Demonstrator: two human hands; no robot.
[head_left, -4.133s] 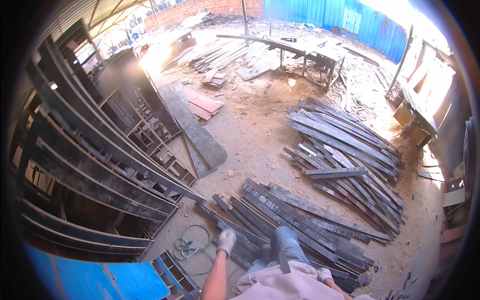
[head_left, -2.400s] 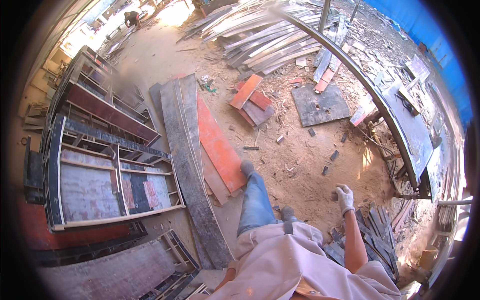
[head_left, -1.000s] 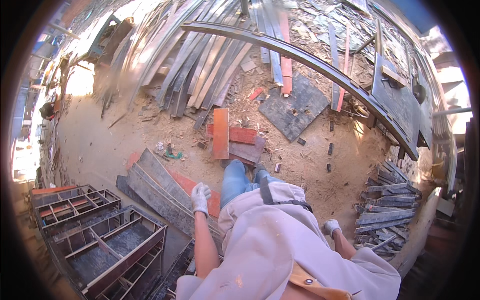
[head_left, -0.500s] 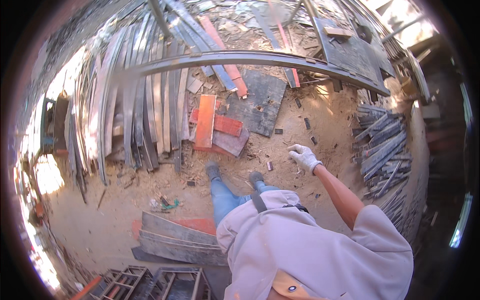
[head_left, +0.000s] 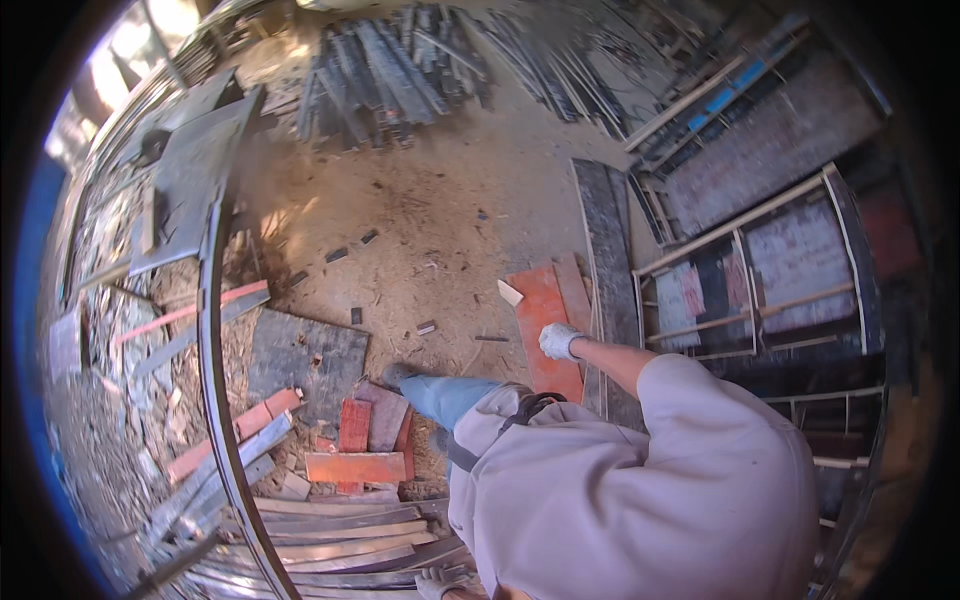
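Note:
My right hand (head_left: 560, 341), in a white glove, hangs out in front of my body with its fingers curled in. Nothing shows in it. Below it on the ground lies an orange-red board (head_left: 548, 318), beside a long dark board (head_left: 608, 255); the hand looks apart from both. At the lower edge, my gloved left hand (head_left: 436, 583) is partly cut off, its fingers somewhat apart and holding nothing visible. It appears over a stack of long planks (head_left: 340, 527); whether it touches them I cannot tell.
Orange and red boards (head_left: 355, 466) lie near my feet beside a dark square sheet (head_left: 305, 360). A long metal bar (head_left: 215, 370) crosses the left side. Dark wood strips (head_left: 385, 75) are heaped at the far side. Framed panels (head_left: 755, 280) stand at right. Small offcuts dot the sandy ground.
My body and view have turned to the right. The framed panels now show at right, and the plank stack has shifted to the lower left. My right hand's fingers have curled; my left hand has come into view.

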